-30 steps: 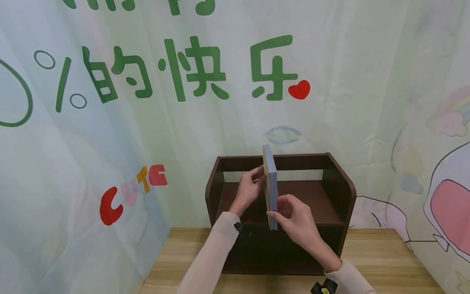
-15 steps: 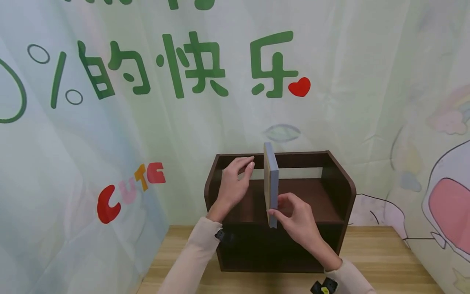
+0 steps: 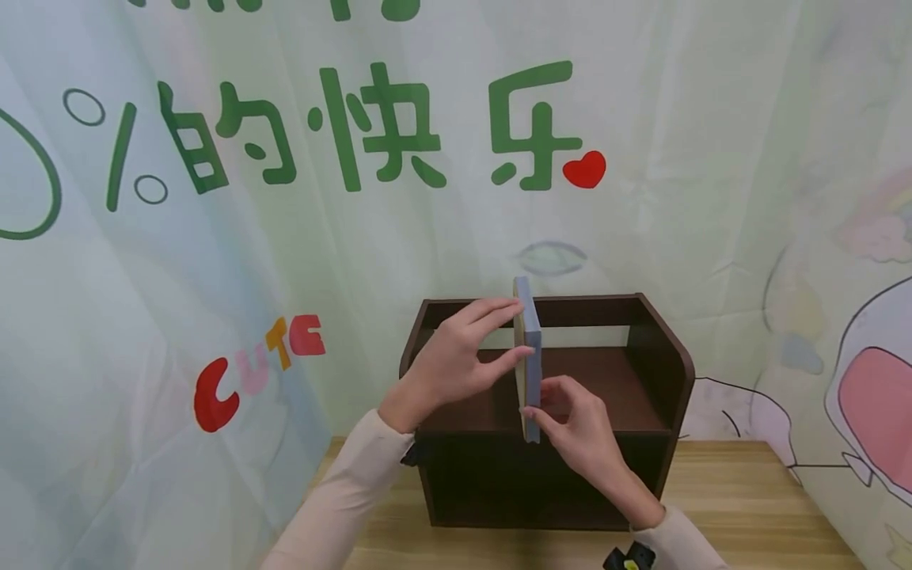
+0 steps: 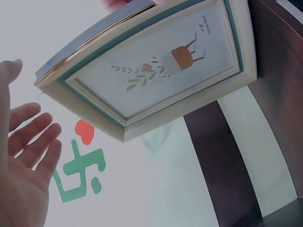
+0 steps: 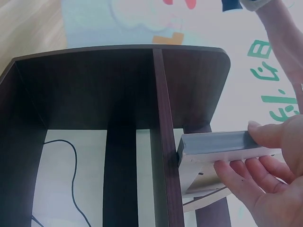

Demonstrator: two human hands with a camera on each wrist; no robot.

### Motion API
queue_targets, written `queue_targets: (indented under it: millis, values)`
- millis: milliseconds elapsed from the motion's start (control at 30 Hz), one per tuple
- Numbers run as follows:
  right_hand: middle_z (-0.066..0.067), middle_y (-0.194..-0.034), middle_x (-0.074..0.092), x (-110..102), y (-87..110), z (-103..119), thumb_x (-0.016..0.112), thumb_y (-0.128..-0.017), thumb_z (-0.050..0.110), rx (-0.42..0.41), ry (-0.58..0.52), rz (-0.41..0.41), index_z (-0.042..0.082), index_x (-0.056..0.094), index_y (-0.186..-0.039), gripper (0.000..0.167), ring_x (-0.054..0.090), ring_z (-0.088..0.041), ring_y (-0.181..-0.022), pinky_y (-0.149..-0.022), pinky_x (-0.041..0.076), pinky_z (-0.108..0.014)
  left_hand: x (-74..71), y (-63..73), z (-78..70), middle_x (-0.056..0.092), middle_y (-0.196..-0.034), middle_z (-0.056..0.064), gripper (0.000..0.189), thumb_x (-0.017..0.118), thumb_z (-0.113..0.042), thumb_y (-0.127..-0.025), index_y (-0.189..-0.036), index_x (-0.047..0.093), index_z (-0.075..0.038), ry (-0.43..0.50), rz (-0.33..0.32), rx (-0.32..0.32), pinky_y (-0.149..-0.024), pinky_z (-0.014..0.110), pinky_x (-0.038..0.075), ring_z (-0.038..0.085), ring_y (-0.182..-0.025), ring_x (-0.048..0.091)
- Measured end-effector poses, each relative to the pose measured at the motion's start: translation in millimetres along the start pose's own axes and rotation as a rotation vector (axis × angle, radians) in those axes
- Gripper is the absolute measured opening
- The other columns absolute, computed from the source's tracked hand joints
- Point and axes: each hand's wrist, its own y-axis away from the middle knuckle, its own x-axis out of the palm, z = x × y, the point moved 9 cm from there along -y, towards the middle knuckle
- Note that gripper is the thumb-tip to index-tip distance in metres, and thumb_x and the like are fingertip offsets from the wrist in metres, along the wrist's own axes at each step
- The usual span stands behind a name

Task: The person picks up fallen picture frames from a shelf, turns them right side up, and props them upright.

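A picture frame [image 3: 532, 372] stands upright and edge-on at the front of the upper shelf. Its cream and teal face [image 4: 118, 94] shows a potted-plant drawing in the left wrist view. My right hand [image 3: 580, 427] pinches its near edge low down, thumb [image 5: 265, 135] on one side and fingers on the other. In the right wrist view, the frame's lower end is right at the edge of the shelf board [image 5: 163, 118]. My left hand [image 4: 28, 156] has its fingers extended beside the frame, palm visible; in the head view its fingertips overlap the frame's near edge.
The dark brown two-tier shelf unit [image 3: 670, 356] has raised sides and a back rail [image 3: 591, 311]. It stands on a wood-grain table [image 3: 741, 483]. A printed curtain [image 3: 684, 198] hangs behind. A black cord [image 5: 74, 170] shows through the open back of the lower compartment.
My left hand has let go of the frame's far upper part, swung left, then come back to the right near its close edge. My right hand keeps its pinch, and the frame stays in place.
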Motion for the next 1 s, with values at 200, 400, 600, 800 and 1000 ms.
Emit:
queue_targets:
  millis: [200, 400, 600, 800, 1000]
  values:
    - [-0.004, -0.102, 0.077, 2.0, 2.1, -1.0, 0.087, -0.086, 0.012, -0.016, -0.014, 0.006, 0.010, 0.071, -0.114, 0.032, 0.076, -0.019, -0.091, -0.078, 0.066, -0.031, 18.2, -3.1, -1.7, 0.067, -0.144, 0.012, 0.051, 0.079, -0.022, -0.096, -0.142, 0.065, -0.005, 0.017, 0.061, 0.028, -0.112, 0.034, 0.054, 0.023, -0.135, 0.066]
    - [-0.005, -0.101, 0.076, -6.3, 2.0, 2.0, 0.069, -0.101, 0.011, -0.192, 0.041, -0.048, 0.008, 0.073, -0.113, 0.012, 0.074, -0.015, -0.089, -0.080, 0.065, -0.031, 24.6, -0.1, -2.3, 0.069, -0.142, 0.015, 0.047, 0.078, -0.015, -0.096, -0.139, 0.067, -0.002, 0.024, 0.037, 0.055, -0.111, 0.034, 0.053, 0.026, -0.134, 0.066]
    - [-0.007, -0.096, 0.073, -15.4, -6.3, 4.5, 0.075, -0.094, 0.000, -0.401, 0.219, -0.173, 0.002, 0.072, -0.109, 0.016, 0.068, -0.012, -0.081, -0.072, 0.064, -0.032, 22.5, 1.2, -1.9, 0.069, -0.141, 0.017, 0.046, 0.078, -0.014, -0.095, -0.138, 0.067, 0.000, 0.008, -0.007, 0.090, -0.110, 0.033, 0.054, 0.026, -0.133, 0.067]
    - [-0.013, -0.101, 0.075, -0.9, -25.3, -6.8, 0.083, -0.087, 0.001, -0.367, 0.322, -0.115, 0.000, 0.070, -0.113, 0.029, 0.074, -0.022, -0.086, -0.077, 0.066, -0.041, 21.1, 3.4, -4.0, 0.068, -0.142, 0.018, 0.048, 0.078, -0.014, -0.095, -0.139, 0.066, 0.001, -0.030, -0.019, 0.118, -0.111, 0.033, 0.053, 0.027, -0.134, 0.067]
    - [-0.013, -0.097, 0.076, 7.1, -35.4, -11.5, 0.083, -0.087, -0.001, -0.350, 0.399, -0.111, 0.001, 0.071, -0.108, 0.024, 0.076, -0.024, -0.085, -0.075, 0.065, -0.042, 24.3, 4.2, -4.8, 0.067, -0.143, 0.018, 0.047, 0.077, -0.013, -0.096, -0.139, 0.065, 0.002, -0.030, -0.024, 0.119, -0.112, 0.032, 0.052, 0.027, -0.135, 0.066]
